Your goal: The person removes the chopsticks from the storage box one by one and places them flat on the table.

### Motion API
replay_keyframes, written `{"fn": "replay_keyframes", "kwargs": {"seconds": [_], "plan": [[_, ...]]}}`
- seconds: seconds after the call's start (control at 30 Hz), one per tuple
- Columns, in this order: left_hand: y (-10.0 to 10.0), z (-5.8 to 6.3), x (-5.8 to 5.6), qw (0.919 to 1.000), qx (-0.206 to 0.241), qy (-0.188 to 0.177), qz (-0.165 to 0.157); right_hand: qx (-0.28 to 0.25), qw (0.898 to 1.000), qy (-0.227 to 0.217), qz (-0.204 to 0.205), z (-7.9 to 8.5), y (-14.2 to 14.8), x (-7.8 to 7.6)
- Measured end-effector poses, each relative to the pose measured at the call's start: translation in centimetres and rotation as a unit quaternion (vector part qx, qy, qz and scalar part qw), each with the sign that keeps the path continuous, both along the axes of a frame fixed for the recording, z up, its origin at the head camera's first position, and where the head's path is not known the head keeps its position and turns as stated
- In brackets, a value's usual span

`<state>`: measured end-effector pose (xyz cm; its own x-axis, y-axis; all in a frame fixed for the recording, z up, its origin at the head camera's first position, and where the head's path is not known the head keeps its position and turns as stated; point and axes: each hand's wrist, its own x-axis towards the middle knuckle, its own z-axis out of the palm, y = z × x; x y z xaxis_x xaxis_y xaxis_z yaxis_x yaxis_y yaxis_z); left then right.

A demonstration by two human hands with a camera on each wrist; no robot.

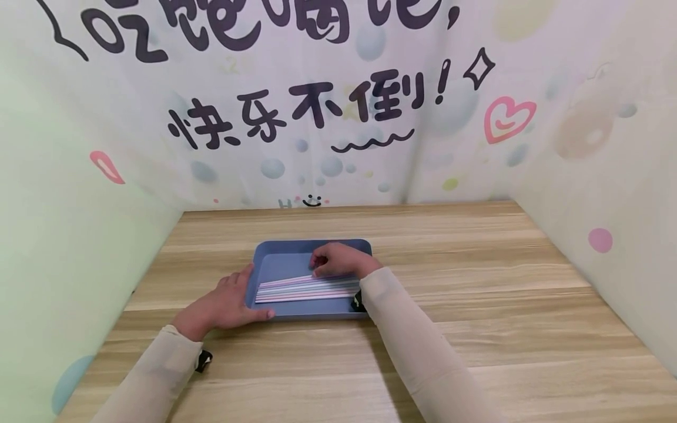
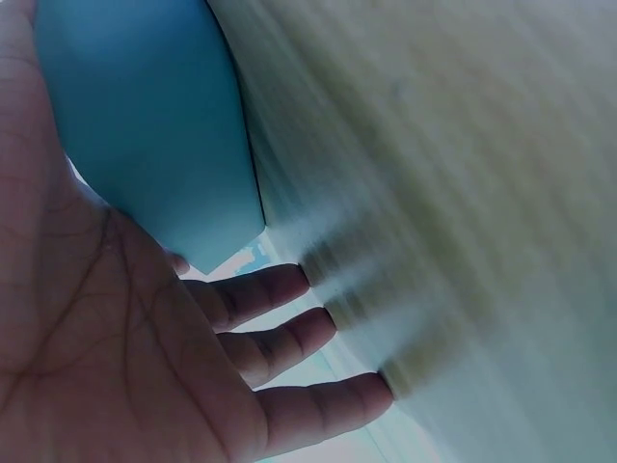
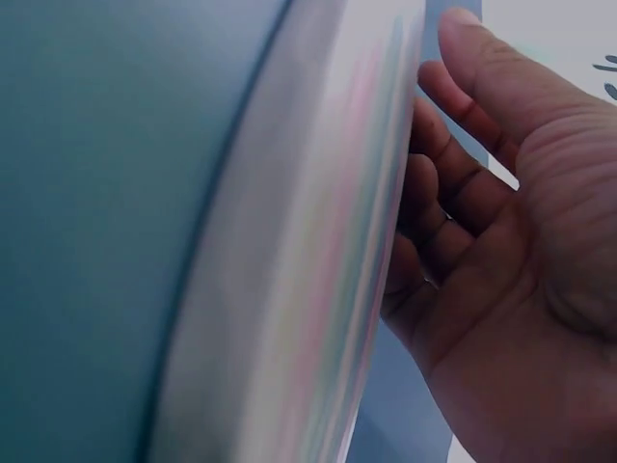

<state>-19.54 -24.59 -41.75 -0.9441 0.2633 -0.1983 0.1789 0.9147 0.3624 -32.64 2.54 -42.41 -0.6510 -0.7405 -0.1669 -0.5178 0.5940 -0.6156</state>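
A blue rectangular tray (image 1: 288,264) lies on the table with a row of long, thin pastel straws (image 1: 296,289) inside, running roughly left to right. My left hand (image 1: 224,302) rests against the tray's left end, its thumb along the front rim. The left wrist view shows the fingers of that hand (image 2: 145,318) reaching past the tray's outer wall (image 2: 145,116) toward the tabletop. Over the tray's right part, my right hand (image 1: 341,260) is at the far side of the straws. Its fingers (image 3: 448,164) are loosely bent beside the straws (image 3: 337,251), the thumb apart from them.
The wood-grain table (image 1: 476,282) spreads around the tray. A printed curtain (image 1: 317,170) with dark lettering stands behind the table's far edge, with pale walls at left and right. A black wrist-worn item (image 1: 203,361) shows at the left sleeve.
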Motion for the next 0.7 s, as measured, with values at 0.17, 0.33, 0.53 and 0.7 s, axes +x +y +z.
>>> {"fn": "replay_keyframes", "kwargs": {"seconds": [0.17, 0.33, 0.53, 0.7], "plan": [[0.12, 0.11, 0.07, 1.0000, -0.003, -0.004, 0.003, 0.012, 1.000, 0.013, -0.002, -0.08, -0.14, 0.11], [0.21, 0.23, 0.12, 1.0000, -0.003, -0.003, 0.002, 0.016, 1.000, 0.024, -0.004, -0.02, -0.19, 0.21], [0.12, 0.13, 0.10, 1.0000, 0.000, 0.000, -0.001, 0.010, 0.999, 0.030, -0.013, -0.27, -0.15, 0.10], [0.05, 0.08, 0.14, 1.0000, 0.004, 0.002, -0.002, 0.003, 0.999, 0.031, -0.011, -0.48, -0.18, -0.02]]}}
